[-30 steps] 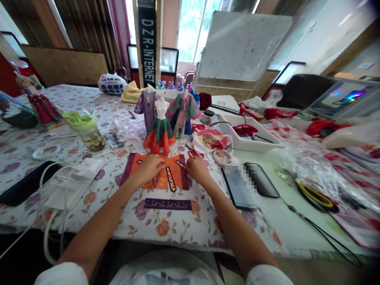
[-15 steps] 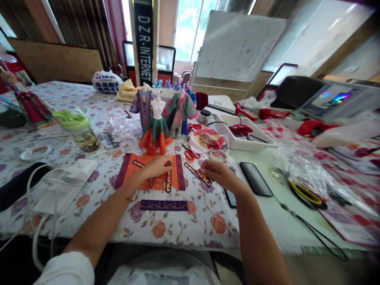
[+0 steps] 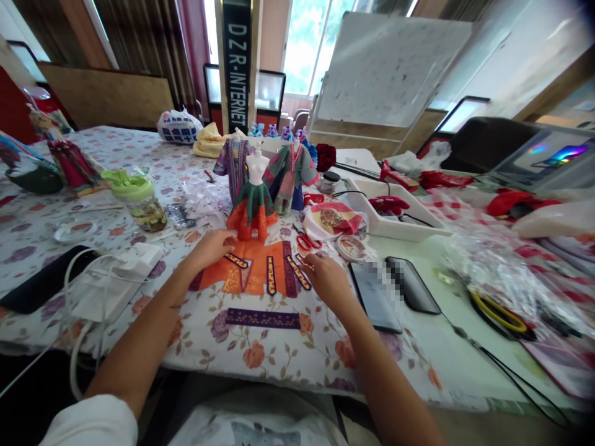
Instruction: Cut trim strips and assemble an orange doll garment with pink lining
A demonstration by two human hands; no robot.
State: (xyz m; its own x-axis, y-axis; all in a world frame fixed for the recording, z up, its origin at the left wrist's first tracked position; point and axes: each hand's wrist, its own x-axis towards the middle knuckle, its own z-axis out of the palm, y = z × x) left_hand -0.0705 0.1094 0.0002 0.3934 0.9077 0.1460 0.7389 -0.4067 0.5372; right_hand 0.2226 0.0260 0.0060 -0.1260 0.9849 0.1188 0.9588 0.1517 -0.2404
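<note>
An orange cloth panel [image 3: 260, 275] with purple patterned borders lies flat on the flowered tablecloth. My left hand [image 3: 212, 248] rests at its upper left, fingers curled together beside the end of a short yellow-and-purple trim strip [image 3: 237, 261]; what they pinch, if anything, is hidden. A second trim strip [image 3: 271, 275] lies upright on the panel's right half. At the right border, my right hand [image 3: 328, 277] pinches a folded trim strip [image 3: 298, 272], two slanting lengths of which show. Nearer me lies a loose purple border strip [image 3: 263, 318].
Behind the panel stands a white doll torso [image 3: 257, 167] in a green-and-orange skirt [image 3: 253, 210], near other dressed forms. Red-handled scissors [image 3: 308, 241], a phone [image 3: 374, 297] and a white tray [image 3: 404, 226] are to the right. A power strip [image 3: 116, 285] and lidded jar [image 3: 139, 204] stand left.
My left hand has moved left across the panel to the upper-left strip. My right hand has brought its folded trim strip left, onto the panel's right border. The view has shifted slightly.
</note>
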